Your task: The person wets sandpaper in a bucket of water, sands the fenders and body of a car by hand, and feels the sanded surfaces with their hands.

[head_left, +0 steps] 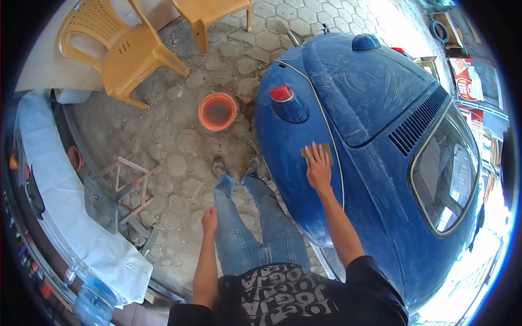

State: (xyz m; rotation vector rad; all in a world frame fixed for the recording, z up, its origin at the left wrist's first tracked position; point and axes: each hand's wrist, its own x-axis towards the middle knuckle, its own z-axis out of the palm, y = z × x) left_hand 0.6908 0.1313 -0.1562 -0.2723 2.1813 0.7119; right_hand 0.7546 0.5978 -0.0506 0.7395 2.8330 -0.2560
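My right hand (pixel 318 169) lies on the rear fender of a blue car (pixel 375 174), pressing a brownish-grey sheet of sandpaper (pixel 330 151) against the paint. Its fingers are stretched over the sheet, just beside the pale trim line along the fender. Above that spot is a red tail light (pixel 281 93) in a blue housing. Dusty, pale scuffs cover much of the bodywork. My left hand (pixel 209 221) hangs by my left thigh with its fingers curled in, and no object shows in it.
An orange bucket (pixel 217 127) of murky water stands on the paving beyond my feet. Yellow plastic chairs (pixel 130 62) are at the upper left. A small metal-framed stool (pixel 103 201) and a covered bench (pixel 60 179) line the left side. A water bottle (pixel 95 301) is at lower left.
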